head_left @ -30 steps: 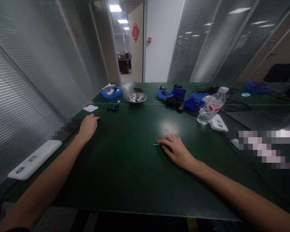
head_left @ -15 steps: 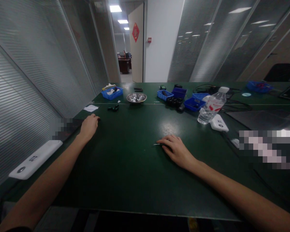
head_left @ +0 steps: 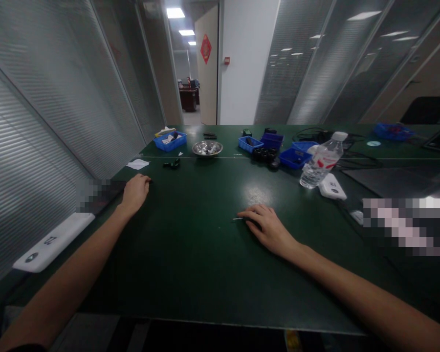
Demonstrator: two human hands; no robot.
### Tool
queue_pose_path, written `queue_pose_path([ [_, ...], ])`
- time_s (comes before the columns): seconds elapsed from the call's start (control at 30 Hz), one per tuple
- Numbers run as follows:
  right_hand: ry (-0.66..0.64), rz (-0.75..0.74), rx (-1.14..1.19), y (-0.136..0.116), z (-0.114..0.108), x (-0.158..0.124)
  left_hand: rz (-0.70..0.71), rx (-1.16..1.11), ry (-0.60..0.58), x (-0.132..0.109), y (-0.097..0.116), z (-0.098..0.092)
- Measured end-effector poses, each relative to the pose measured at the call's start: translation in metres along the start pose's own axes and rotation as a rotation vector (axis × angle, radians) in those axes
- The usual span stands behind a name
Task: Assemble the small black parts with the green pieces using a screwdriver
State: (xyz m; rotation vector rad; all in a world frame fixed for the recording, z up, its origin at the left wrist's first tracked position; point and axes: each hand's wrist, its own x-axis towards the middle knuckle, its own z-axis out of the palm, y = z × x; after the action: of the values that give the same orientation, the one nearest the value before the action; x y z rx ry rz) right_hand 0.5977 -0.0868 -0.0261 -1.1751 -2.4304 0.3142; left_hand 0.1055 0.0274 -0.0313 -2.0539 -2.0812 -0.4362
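Resting flat on green table (head_left: pixel 190 254), left hand (head_left: pixel 135 192) empty, right hand (head_left: pixel 269 229) fingertips covering thin metal pin (head_left: pixel 238 218)

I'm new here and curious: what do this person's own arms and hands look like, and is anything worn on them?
Both forearms are bare up to the picture's lower edge: no sleeves, gloves, watch or rings show. The left hand and right hand are bare too, with no markings or cables.

No text can be made out. A dark mark is borne by the white device (head_left: pixel 53 242) beside the left hand (head_left: pixel 135 192), and the bottle (head_left: pixel 320 161) label print is too small to read.
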Motion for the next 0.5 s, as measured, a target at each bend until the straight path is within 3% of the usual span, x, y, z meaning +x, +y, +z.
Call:
queue_pose_path([
  [0.1,0.011,0.006,0.003,0.0,0.0,0.0,0.014,-0.051,0.001,0.002,0.003,-0.002],
  [0.2,0.016,0.01,0.002,0.003,0.002,0.0,0.061,-0.128,-0.001,0.001,0.021,-0.008],
  [0.33,0.007,0.015,0.011,0.004,0.003,0.001,0.28,-0.491,-0.02,-0.02,0.08,-0.024],
  [0.5,0.062,0.017,0.024,-0.009,-0.002,0.0,0.589,-0.871,-0.173,-0.073,0.165,-0.047],
])
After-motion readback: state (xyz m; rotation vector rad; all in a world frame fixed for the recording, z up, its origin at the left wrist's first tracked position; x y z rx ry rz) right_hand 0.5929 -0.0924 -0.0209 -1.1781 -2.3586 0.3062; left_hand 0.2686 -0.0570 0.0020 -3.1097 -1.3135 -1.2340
